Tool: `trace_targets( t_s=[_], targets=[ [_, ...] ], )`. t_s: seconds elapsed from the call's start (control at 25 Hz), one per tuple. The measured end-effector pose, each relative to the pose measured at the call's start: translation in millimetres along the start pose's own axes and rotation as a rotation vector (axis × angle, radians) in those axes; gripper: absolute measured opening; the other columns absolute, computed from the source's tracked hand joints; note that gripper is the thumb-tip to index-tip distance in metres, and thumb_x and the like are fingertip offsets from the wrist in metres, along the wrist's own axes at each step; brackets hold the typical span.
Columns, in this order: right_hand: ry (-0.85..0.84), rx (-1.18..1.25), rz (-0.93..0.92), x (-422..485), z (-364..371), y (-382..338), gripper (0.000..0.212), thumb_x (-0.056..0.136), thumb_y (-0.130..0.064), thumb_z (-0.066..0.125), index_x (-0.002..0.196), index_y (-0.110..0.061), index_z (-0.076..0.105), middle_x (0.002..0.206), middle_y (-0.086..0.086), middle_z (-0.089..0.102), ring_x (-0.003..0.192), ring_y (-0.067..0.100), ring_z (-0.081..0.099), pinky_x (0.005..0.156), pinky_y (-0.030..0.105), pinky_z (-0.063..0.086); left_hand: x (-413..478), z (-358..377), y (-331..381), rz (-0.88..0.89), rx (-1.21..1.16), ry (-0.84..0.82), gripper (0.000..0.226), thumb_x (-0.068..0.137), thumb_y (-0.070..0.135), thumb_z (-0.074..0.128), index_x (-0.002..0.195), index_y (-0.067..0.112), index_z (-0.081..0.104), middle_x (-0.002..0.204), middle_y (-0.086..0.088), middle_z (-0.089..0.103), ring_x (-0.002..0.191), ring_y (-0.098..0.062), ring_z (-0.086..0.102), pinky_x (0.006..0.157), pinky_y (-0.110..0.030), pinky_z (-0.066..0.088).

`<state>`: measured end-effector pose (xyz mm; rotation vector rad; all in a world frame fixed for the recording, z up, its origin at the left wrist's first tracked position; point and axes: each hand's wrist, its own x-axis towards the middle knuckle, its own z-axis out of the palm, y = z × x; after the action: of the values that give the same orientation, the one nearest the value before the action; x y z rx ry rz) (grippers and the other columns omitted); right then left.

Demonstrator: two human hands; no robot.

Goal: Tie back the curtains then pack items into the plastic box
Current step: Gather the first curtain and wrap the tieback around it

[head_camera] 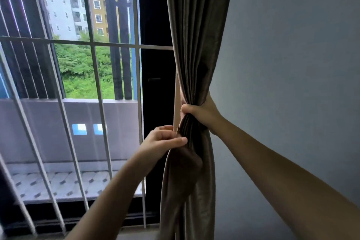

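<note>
A brown-grey curtain (196,31) hangs at the right edge of the window, gathered into a tight bundle at mid height. My right hand (202,114) wraps around the bundle from the wall side and squeezes it. Just below and to the left, my left hand (165,141) pinches the front folds of the same curtain between thumb and fingers. A dark band seems to cross the bundle under my right hand, but I cannot tell if it is a tie-back. No plastic box is in view.
White window bars (93,44) cover the glass on the left, with a dark door frame (153,25) beside the curtain. A plain grey wall (292,64) fills the right side. Beyond the glass are a balcony, trees and buildings.
</note>
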<state>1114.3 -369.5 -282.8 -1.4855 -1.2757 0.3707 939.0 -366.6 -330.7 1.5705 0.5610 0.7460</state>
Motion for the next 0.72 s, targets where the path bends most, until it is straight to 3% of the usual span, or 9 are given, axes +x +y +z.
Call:
trace_targets(
  t_s=[0.08,0.16,0.24,0.4,0.56,0.72],
  targets=[
    [0.017,0.06,0.034,3,-1,-12,0.083,0.044,-0.039,0.078,0.119,-0.013,0.053,0.108,0.003,0.065,0.097,0.02,0.065,0.085,0.041,0.057,4,7,-7,0.029,0.03,0.049,0.023,0.06,0.033,0.077,0.069,0.012,0.074,0.134,0.004,0.045,0.137,-0.009,0.027,0.109,-0.035,0.029],
    [0.074,0.163,0.042,7,-1,-30,0.082,0.043,-0.035,0.078,0.12,-0.016,0.055,0.109,0.001,0.066,0.098,0.018,0.065,0.086,0.037,0.056,7,18,-9,0.092,0.021,0.018,0.022,0.065,0.029,0.08,0.073,0.01,0.074,0.147,0.003,0.035,0.144,-0.006,0.006,0.114,-0.037,0.017],
    [0.114,0.222,0.035,15,-4,-46,0.077,0.051,-0.028,0.078,0.123,-0.018,0.054,0.112,-0.001,0.064,0.101,0.017,0.062,0.088,0.034,0.053,10,29,-6,0.153,0.035,0.016,0.015,0.071,0.026,0.078,0.074,0.011,0.075,0.149,0.015,0.024,0.145,-0.007,-0.003,0.113,-0.034,0.015],
    [0.095,0.226,0.064,21,-2,-54,0.072,0.063,-0.026,0.079,0.128,-0.022,0.049,0.118,-0.002,0.061,0.106,0.019,0.059,0.093,0.035,0.05,27,41,-5,0.257,0.24,0.104,0.015,0.07,0.039,0.077,0.07,0.024,0.073,0.158,0.013,-0.006,0.145,-0.013,0.001,0.111,-0.031,0.018],
    [0.057,0.236,0.055,22,-1,-49,0.081,0.057,-0.039,0.08,0.129,-0.025,0.047,0.12,-0.002,0.06,0.108,0.018,0.058,0.097,0.039,0.049,37,51,-17,0.377,0.356,0.164,0.011,0.076,0.028,0.059,0.069,0.027,0.067,0.158,0.01,-0.009,0.147,-0.016,-0.003,0.117,-0.042,0.021],
    [0.013,0.252,0.056,21,-4,-48,0.073,0.066,-0.035,0.079,0.13,-0.025,0.045,0.119,-0.001,0.059,0.107,0.019,0.058,0.097,0.039,0.05,37,58,-28,0.512,0.419,0.314,0.013,0.082,0.013,0.066,0.075,0.024,0.068,0.159,0.002,0.0,0.145,-0.011,0.01,0.112,-0.022,0.028]
  ],
)
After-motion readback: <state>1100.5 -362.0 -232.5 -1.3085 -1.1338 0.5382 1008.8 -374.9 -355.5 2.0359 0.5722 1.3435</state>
